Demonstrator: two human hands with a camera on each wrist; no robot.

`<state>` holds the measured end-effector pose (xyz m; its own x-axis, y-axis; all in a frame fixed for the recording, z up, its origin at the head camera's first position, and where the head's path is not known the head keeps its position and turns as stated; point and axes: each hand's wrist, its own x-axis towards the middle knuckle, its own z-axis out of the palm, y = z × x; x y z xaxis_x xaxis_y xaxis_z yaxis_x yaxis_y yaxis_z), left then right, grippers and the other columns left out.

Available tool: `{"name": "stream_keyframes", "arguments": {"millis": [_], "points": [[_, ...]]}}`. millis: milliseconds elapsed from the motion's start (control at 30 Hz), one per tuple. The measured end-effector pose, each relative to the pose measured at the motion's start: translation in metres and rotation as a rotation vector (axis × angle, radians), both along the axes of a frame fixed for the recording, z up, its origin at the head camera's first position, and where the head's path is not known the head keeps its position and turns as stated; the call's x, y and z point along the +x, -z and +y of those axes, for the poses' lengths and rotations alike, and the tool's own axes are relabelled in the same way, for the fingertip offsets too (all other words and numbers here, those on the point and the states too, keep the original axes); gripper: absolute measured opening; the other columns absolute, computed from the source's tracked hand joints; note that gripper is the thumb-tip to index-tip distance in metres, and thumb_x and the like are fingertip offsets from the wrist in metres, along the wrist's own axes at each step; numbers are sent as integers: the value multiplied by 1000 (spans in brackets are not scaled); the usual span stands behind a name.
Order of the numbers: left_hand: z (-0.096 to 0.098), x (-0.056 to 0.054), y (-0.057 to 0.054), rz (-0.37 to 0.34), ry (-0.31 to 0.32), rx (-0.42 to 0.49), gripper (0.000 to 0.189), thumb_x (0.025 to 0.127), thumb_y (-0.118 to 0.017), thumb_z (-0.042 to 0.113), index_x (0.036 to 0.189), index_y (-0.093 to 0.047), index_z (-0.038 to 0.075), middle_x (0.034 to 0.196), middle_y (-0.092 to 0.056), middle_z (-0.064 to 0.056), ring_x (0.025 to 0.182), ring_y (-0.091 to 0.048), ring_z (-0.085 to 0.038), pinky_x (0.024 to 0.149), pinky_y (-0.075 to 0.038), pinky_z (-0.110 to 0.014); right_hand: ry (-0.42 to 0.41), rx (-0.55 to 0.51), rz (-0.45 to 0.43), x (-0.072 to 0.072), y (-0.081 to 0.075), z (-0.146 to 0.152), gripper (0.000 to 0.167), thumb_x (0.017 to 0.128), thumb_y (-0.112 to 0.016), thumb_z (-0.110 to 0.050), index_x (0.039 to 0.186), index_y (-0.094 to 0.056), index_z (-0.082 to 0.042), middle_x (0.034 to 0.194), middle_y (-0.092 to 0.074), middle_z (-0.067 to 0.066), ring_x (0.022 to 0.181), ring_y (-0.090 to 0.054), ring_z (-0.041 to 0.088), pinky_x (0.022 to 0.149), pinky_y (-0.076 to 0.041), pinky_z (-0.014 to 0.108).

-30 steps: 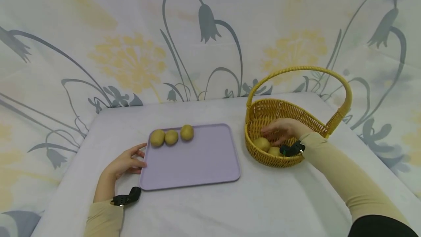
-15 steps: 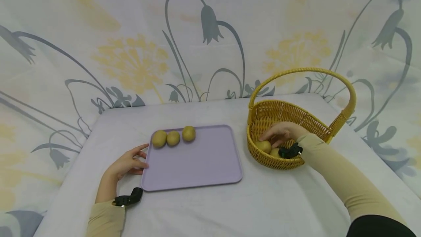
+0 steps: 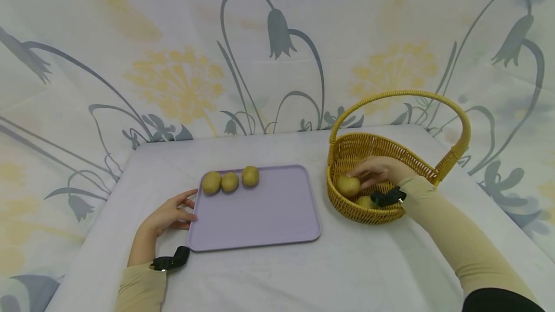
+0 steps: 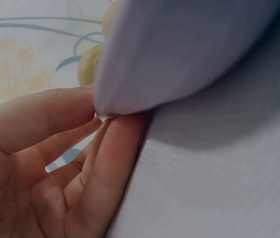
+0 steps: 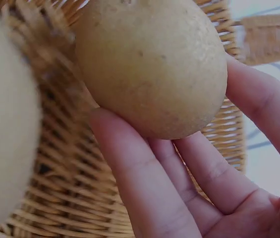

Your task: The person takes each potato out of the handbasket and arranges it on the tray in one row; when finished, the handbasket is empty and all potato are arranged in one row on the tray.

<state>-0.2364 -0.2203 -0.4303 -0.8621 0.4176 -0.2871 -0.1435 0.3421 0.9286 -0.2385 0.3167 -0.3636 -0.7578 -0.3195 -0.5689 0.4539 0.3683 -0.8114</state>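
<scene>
My right hand (image 3: pixel 381 170) is inside the yellow wicker basket (image 3: pixel 364 215), its thumb and fingertips gripping a potato (image 5: pixel 152 69). In the head view that potato shows near the basket's left wall. A second potato (image 3: pixel 366 202) lies lower in the basket, partly hidden by the black wrist camera. At the left edge of the lilac tray (image 3: pixel 264 215) is my left hand (image 3: pixel 166 215). The left wrist view shows its fingers (image 4: pixel 117 158) about the tray's rim, with some tips hidden. Three potatoes stand along the tray's far left edge: a left one (image 3: pixel 211 183), a middle one (image 3: pixel 230 182) and a right one (image 3: pixel 250 176).
A tall arched handle (image 3: pixel 403 93) rises over the basket. Tray and basket stand on a white cloth-covered table (image 3: pixel 260 278), with a gap between them. Behind hangs a flower-patterned curtain (image 3: pixel 186 23).
My right hand has come down onto a potato in the basket, closed its fingers on it and raised it slightly. The left hand stays at the tray's edge.
</scene>
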Motion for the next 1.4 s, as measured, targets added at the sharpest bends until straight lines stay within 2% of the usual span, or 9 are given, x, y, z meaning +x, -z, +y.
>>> {"name": "stream_keyframes", "arguments": {"millis": [267, 400, 533, 733, 933, 1033, 1233, 1400], "points": [[-9, 3, -1, 1, -9, -8, 84, 75, -64, -4, 145, -17, -2, 108, -38, -15, 76, -54, -13, 62, -55, -27, 45, -110, 70, 5, -28, -17, 17, 90, -55, -9, 83, -69, -16, 91, -62, -1, 82, -60, 15, 72, -54, 23], [-12, 3, -3, 5, -17, -4, 84, 75, -64, -5, 145, -17, -1, 109, -37, -15, 77, -53, -13, 63, -55, -27, 12, -181, 83, 4, -39, -38, 13, 89, -58, -10, 88, -71, -15, 95, -64, 0, 84, -62, 17, 72, -54, 23], [-14, 1, -5, 9, -25, -1, 84, 75, -64, -6, 145, -17, -2, 108, -38, -14, 77, -53, -12, 63, -54, -27, -27, -251, 78, 3, -43, -63, 13, 89, -59, -10, 92, -71, -13, 98, -65, 3, 85, -63, 18, 70, -54, 23], [-14, -3, -4, 17, -20, 11, 83, 75, -63, -6, 145, -17, -3, 107, -39, -14, 74, -54, -11, 62, -54, -26, -21, -319, 43, -3, -39, -102, 20, 91, -53, -4, 88, -72, -11, 94, -64, 7, 78, -63, 17, 63, -54, 22], [-8, -5, 0, 13, -15, 22, 83, 75, -63, -7, 144, -18, -3, 107, -39, -14, 73, -54, -13, 61, -55, -27, -1, -251, 72, -13, -31, -136, 16, 89, -55, -3, 90, -71, -6, 98, -62, 8, 89, -62, 22, 76, -55, 29], [-5, -4, 1, 5, -23, 26, 82, 75, -63, -7, 144, -20, -3, 106, -40, -13, 73, -54, -13, 61, -55, -27, 43, -216, 63, -22, -22, -149, 17, 88, -56, -1, 84, -71, -6, 98, -60, 8, 90, -60, 24, 77, -55, 32], [0, -1, 2, -2, -16, 38, 81, 75, -63, -8, 144, -20, -3, 105, -39, -13, 75, -54, -14, 63, -55, -28, 177, -182, -10, -39, -4, -168, 18, 86, -58, 3, 72, -66, -5, 85, -60, 7, 83, -58, 23, 73, -56, 35], [0, -1, 3, -7, -24, 49, 81, 76, -63, -9, 144, -20, -2, 106, -38, -14, 75, -54, -15, 63, -55, -29, 188, -113, 8, -53, 6, -178, 16, 85, -59, 2, 72, -64, -5, 78, -61, 5, 75, -58, 17, 68, -55, 30]]}}
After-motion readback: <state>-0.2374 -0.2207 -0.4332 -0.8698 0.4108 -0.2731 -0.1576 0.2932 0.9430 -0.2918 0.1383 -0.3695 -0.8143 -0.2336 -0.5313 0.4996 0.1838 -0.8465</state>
